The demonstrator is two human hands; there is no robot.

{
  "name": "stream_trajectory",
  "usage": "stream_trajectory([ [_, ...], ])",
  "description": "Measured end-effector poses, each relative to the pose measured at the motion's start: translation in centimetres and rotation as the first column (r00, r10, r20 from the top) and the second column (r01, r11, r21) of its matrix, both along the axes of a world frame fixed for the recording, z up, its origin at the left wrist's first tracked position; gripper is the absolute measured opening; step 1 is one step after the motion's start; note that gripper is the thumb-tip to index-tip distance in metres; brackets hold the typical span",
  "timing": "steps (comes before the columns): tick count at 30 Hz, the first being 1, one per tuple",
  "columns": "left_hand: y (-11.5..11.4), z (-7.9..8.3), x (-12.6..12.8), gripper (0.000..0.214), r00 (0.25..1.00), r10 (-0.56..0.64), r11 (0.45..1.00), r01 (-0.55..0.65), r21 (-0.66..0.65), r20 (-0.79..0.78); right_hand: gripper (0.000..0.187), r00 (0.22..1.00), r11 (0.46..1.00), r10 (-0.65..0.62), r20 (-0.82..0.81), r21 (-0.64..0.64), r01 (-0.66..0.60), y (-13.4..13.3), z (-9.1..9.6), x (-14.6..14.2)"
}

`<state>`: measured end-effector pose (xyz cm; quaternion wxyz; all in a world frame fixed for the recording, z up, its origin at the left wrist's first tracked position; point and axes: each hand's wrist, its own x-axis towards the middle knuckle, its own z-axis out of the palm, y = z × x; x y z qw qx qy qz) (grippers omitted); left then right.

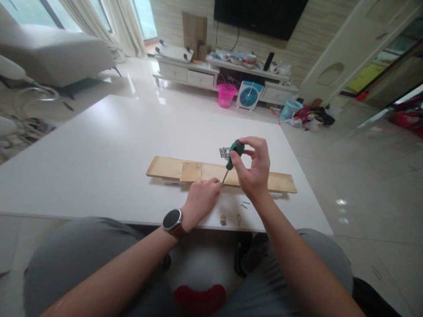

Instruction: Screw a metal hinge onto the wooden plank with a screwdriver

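Note:
A long wooden board (172, 168) lies across the white table (109, 145), with a smaller wooden piece (191, 171) on top of it. My right hand (253, 169) grips a green-handled screwdriver (233, 154), held tilted with its tip down at the board's near edge. My left hand (201, 198), with a watch on its wrist, is closed in a pinch right at the screwdriver tip; what it pinches is too small to see. A metal hinge (224, 152) lies on the table just behind the board. Loose screws (244, 204) lie near my right wrist.
Two small stickers (230, 219) sit at the table's near edge. Beyond the table are a pink basket (226, 94), a small blue fan (249, 94), a low TV cabinet (201, 75) and a teal basket (291, 109) with clutter on the floor. A grey sofa (53, 53) stands at left.

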<state>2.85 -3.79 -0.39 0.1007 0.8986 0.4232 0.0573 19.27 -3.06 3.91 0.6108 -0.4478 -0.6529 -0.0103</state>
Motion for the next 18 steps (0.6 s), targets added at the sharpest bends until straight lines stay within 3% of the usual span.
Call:
stream_trajectory([
  [18, 0.05, -0.08, 0.03, 0.030, 1.000, 0.002, 1.000, -0.002, -0.012, 0.007, 0.031, 0.999, 0.998, 0.036, -0.009, -0.043, -0.037, 0.07, -0.41, 0.13],
])
